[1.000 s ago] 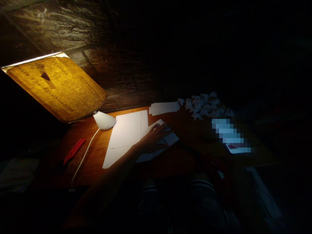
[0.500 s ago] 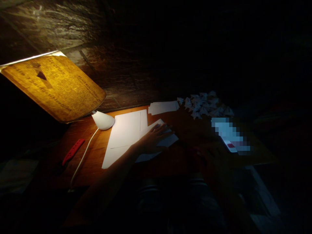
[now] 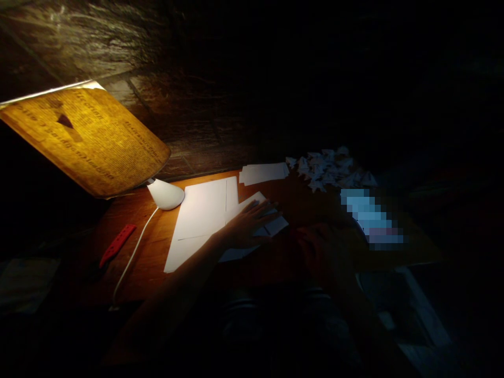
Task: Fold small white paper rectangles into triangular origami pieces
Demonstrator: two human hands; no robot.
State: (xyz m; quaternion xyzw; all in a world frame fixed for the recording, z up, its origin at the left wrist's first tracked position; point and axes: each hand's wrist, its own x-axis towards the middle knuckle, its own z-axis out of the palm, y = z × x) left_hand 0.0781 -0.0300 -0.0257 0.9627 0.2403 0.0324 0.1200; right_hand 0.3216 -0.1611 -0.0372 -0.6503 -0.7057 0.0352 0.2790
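Under the lamp, a large white sheet of paper (image 3: 207,205) with thin dark lines lies on the wooden table. My left hand (image 3: 250,223) rests flat, fingers spread, on a smaller white paper (image 3: 275,226) that overlaps the sheet's right side. A short dark mark shows across that paper beside my fingertips; I cannot tell whether it is a line or a thin object. In deep shadow just to its right, my right hand (image 3: 315,241) is held low over the table with its fingers curled. Whatever may be in it is hidden by the dark.
A white lamp base (image 3: 167,195) carries a printed yellowish shade (image 3: 86,139); its white cord (image 3: 134,260) runs forward. Left of it lies a red slotted strip (image 3: 117,245). Behind are stacked paper strips (image 3: 264,173) and a heap of folded paper pieces (image 3: 326,169). A lit phone (image 3: 370,215) lies right.
My right hand has moved left and slightly up, closer to the smaller paper. A dark mark now shows on that paper. My left hand has stayed in place.
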